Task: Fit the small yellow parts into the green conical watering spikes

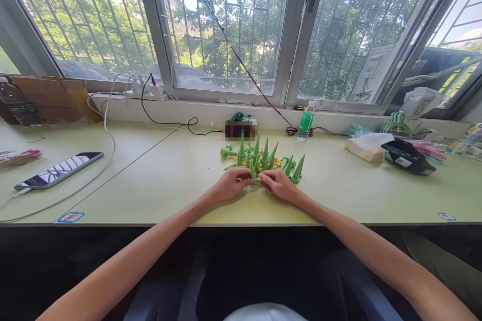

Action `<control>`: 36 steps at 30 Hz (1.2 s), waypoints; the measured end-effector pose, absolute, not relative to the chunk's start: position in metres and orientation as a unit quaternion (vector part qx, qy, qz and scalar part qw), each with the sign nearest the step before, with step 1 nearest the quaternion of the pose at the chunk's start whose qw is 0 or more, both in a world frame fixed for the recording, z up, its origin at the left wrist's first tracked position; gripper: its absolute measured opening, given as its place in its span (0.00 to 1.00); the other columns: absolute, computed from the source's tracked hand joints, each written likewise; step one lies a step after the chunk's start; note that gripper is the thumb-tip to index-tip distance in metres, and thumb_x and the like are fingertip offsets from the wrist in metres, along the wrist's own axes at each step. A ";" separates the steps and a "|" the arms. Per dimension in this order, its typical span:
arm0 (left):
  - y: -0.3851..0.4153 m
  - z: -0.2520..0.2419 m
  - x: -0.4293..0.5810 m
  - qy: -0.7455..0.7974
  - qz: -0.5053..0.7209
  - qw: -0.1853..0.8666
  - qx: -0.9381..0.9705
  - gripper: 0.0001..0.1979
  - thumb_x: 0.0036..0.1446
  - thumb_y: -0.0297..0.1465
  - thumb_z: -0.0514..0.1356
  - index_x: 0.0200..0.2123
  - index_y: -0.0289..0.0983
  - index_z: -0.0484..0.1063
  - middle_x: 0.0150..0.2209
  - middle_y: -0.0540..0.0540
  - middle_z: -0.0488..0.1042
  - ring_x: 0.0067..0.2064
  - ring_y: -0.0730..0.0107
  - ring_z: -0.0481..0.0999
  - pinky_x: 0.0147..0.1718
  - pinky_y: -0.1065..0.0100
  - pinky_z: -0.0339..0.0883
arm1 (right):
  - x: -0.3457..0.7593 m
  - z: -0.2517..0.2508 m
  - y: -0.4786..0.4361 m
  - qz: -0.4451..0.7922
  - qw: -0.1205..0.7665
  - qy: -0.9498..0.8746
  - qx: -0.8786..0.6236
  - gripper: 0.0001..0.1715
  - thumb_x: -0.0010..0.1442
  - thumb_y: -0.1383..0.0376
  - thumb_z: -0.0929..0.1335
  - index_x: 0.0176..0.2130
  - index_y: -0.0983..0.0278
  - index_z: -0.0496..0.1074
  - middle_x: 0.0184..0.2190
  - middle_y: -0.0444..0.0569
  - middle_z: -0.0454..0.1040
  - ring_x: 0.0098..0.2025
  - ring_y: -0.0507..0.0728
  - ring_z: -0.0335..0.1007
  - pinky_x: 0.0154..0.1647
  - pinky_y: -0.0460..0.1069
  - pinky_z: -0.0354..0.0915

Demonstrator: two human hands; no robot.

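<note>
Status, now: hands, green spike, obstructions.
Left hand gripping one green spike. Right hand close beside it, fingertip hold unclear. More spikes crowded just beyond.

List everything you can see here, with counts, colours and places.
Spikes: many, green, desk centre
Bits: many, yellow, among spikes
Blurred item: one, dark, behind spikes
Small bottle: one, clear and green, back
Phone: one, dark, left
Packet: one, reddish, far left
Large bottle: one, dark, back left
Cardboard: count unclear, brown, back left
Power strip: one, white, sill
Cables: several, white and dark, sill and desk
Tissue box: one, pale, right
Unclear object: one, black, beside tissue box
Clutter: uncountable, mixed, far right
Stickers: two, blue, desk front
Desk: count unclear, pale green, centre
Windows: several, grey, back
Trees: several, green, outside
Left hand: one, bare, at spikes
Right hand: one, bare, beside it
</note>
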State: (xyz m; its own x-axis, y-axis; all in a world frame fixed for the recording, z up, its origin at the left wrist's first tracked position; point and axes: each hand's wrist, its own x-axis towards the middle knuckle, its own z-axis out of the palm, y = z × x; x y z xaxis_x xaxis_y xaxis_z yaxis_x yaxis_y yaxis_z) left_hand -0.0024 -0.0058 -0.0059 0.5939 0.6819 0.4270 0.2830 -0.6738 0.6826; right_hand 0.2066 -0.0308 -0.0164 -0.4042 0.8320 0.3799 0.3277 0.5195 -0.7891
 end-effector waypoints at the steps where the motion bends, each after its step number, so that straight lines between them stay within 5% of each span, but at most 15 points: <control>1: -0.006 -0.005 -0.002 0.285 0.348 0.283 0.847 0.18 0.60 0.39 0.60 0.23 0.34 0.66 0.25 0.52 0.60 0.28 0.76 0.58 0.26 0.72 0.55 | 0.207 -0.017 -0.031 0.319 0.396 -0.776 -0.373 0.25 0.68 0.53 0.61 0.24 0.64 0.66 0.14 0.40 0.63 0.17 0.49 0.57 0.22 0.45 0.54; 14: -0.006 -0.004 -0.007 0.284 0.297 0.358 0.839 0.19 0.60 0.42 0.60 0.24 0.33 0.67 0.22 0.52 0.59 0.25 0.77 0.57 0.22 0.72 0.52 | 0.208 -0.021 -0.032 0.153 0.365 -0.850 -0.348 0.23 0.69 0.59 0.61 0.24 0.63 0.60 0.19 0.39 0.57 0.22 0.49 0.51 0.26 0.46 0.50; 26: -0.007 -0.003 -0.012 0.260 0.256 0.543 0.756 0.20 0.59 0.47 0.60 0.31 0.34 0.66 0.21 0.55 0.57 0.20 0.81 0.55 0.18 0.74 0.46 | 0.212 -0.029 -0.029 -0.037 0.362 -0.890 -0.273 0.15 0.72 0.65 0.58 0.34 0.63 0.66 0.27 0.44 0.63 0.25 0.51 0.53 0.28 0.46 0.50; 31: -0.009 -0.001 -0.010 0.268 0.275 0.483 0.787 0.18 0.60 0.45 0.60 0.32 0.34 0.68 0.21 0.54 0.58 0.21 0.80 0.56 0.19 0.73 0.48 | 0.212 -0.028 -0.031 -0.012 0.352 -0.888 -0.295 0.14 0.72 0.65 0.57 0.37 0.63 0.66 0.30 0.46 0.66 0.28 0.52 0.58 0.30 0.46 0.53; 36: -0.009 -0.003 -0.006 0.265 0.333 0.314 0.849 0.17 0.60 0.40 0.60 0.25 0.33 0.68 0.27 0.51 0.61 0.27 0.77 0.59 0.24 0.73 0.54 | 0.212 -0.030 -0.028 0.033 0.362 -0.880 -0.305 0.14 0.71 0.64 0.58 0.34 0.63 0.66 0.29 0.47 0.68 0.29 0.53 0.60 0.32 0.47 0.55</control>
State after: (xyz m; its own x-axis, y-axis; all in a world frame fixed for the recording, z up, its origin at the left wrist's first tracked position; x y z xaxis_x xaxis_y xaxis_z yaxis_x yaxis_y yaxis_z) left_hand -0.0064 -0.0094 -0.0027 0.6369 0.6596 0.3991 0.2412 -0.6622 0.7095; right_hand 0.2115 -0.0276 -0.0296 -0.5510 0.5613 0.6175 0.5130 0.8115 -0.2798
